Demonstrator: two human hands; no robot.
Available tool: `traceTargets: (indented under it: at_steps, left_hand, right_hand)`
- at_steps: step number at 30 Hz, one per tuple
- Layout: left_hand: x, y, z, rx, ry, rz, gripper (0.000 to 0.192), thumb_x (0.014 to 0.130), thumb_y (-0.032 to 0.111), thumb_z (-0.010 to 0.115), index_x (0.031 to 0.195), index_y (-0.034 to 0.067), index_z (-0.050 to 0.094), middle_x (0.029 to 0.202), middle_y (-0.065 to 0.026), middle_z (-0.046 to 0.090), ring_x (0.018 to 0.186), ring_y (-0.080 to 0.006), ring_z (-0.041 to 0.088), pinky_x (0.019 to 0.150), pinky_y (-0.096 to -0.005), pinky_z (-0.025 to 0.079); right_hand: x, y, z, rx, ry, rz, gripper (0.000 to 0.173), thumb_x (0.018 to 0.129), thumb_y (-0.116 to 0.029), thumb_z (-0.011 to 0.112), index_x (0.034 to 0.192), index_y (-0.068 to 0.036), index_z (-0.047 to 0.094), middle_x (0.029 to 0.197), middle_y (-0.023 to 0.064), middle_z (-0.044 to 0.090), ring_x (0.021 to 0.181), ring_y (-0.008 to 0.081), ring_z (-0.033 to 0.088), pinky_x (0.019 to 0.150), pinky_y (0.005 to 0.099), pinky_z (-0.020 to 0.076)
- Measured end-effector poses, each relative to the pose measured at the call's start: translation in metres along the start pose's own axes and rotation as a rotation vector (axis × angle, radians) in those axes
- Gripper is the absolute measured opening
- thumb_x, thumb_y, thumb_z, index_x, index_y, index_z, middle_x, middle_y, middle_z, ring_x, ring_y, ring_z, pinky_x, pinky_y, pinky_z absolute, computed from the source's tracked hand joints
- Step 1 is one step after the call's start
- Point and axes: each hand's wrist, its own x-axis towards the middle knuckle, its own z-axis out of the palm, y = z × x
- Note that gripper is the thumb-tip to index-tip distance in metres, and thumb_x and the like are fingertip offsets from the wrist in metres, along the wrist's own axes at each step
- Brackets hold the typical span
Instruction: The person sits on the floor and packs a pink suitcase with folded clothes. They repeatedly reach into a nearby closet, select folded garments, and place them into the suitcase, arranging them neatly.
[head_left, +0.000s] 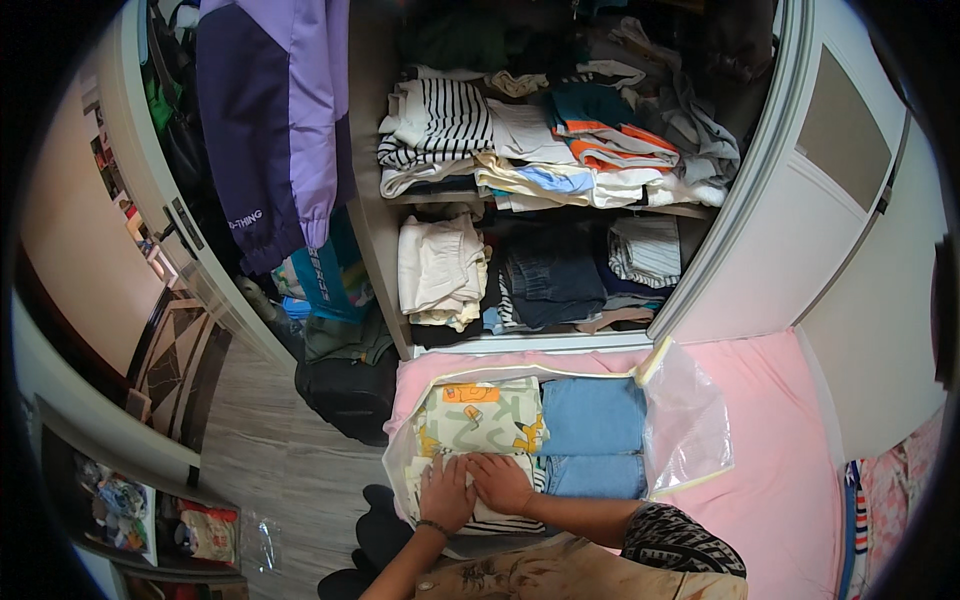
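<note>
My left hand (448, 493), with a dark bracelet at its wrist, lies palm down on a folded white garment with black stripes (495, 523). Right beside it, my right hand (501, 484) presses flat on the same pile, its fingertips close to the left hand. Neither hand grasps anything. The pile sits inside a clear plastic storage bag (688, 427) with a yellow-edged opening, its flap folded out to the right. Behind my hands in the bag is a folded pale cartoon-print garment (480, 416). Folded blue denim (594, 416) fills the bag's right side in two stacks.
The bag rests on a pink bedsheet (757, 405). Beyond it stands an open wardrobe (381, 225) with folded clothes on its shelves. A purple jacket (277, 112) hangs at left, above a black case (349, 390). A white sliding door (750, 225) stands at right.
</note>
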Motion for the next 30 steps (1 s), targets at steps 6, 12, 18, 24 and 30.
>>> traceTargets:
  at_steps: [6, 12, 18, 24, 30]
  left_hand:
    - [-0.0023, -0.0003, 0.0034, 0.019, 0.015, 0.002, 0.057, 0.085, 0.029, 0.061, 0.133, 0.001, 0.050, 0.133, -0.0128, 0.053, 0.131, -0.0366, 0.040, 0.107, -0.0536, 0.032]
    - [-0.0014, -0.0012, 0.0033, 0.018, -0.017, -0.010, 0.056, 0.087, 0.031, 0.059, 0.133, 0.001, 0.050, 0.134, -0.0138, 0.052, 0.133, -0.0370, 0.038, 0.108, -0.0550, 0.031]
    - [-0.0020, -0.0009, 0.0030, 0.015, -0.054, -0.015, 0.058, 0.088, 0.032, 0.058, 0.136, 0.000, 0.048, 0.135, -0.0137, 0.050, 0.134, -0.0367, 0.037, 0.109, -0.0542, 0.029]
    - [-0.0020, -0.0006, 0.0032, 0.021, -0.042, -0.015, 0.059, 0.088, 0.032, 0.058, 0.136, 0.000, 0.048, 0.135, -0.0136, 0.050, 0.134, -0.0362, 0.037, 0.109, -0.0535, 0.029]
    - [-0.0033, -0.0002, 0.0035, 0.020, -0.022, -0.012, 0.059, 0.087, 0.031, 0.060, 0.135, 0.000, 0.048, 0.135, -0.0134, 0.050, 0.134, -0.0360, 0.038, 0.109, -0.0535, 0.030]
  right_hand:
    - [0.0003, 0.0003, 0.0014, -0.020, 0.031, -0.012, 0.051, 0.086, -0.022, 0.058, 0.133, -0.006, 0.050, 0.133, 0.0108, 0.051, 0.119, 0.0273, 0.049, 0.097, 0.0418, 0.0391]
    - [0.0010, -0.0005, 0.0021, -0.008, 0.026, -0.001, 0.051, 0.086, -0.023, 0.058, 0.134, -0.007, 0.050, 0.133, 0.0103, 0.051, 0.119, 0.0268, 0.050, 0.098, 0.0417, 0.0387]
    - [-0.0018, 0.0006, 0.0017, -0.004, 0.006, 0.002, 0.051, 0.088, -0.024, 0.058, 0.135, -0.007, 0.049, 0.135, 0.0104, 0.050, 0.120, 0.0271, 0.049, 0.099, 0.0422, 0.0379]
    - [-0.0014, 0.0005, 0.0017, -0.007, 0.009, -0.002, 0.051, 0.088, -0.024, 0.059, 0.135, -0.007, 0.049, 0.134, 0.0101, 0.050, 0.120, 0.0269, 0.049, 0.099, 0.0418, 0.0377]
    - [-0.0027, 0.0009, 0.0041, -0.014, 0.037, -0.016, 0.051, 0.087, -0.024, 0.059, 0.134, -0.007, 0.049, 0.133, 0.0099, 0.051, 0.120, 0.0264, 0.049, 0.098, 0.0413, 0.0380]
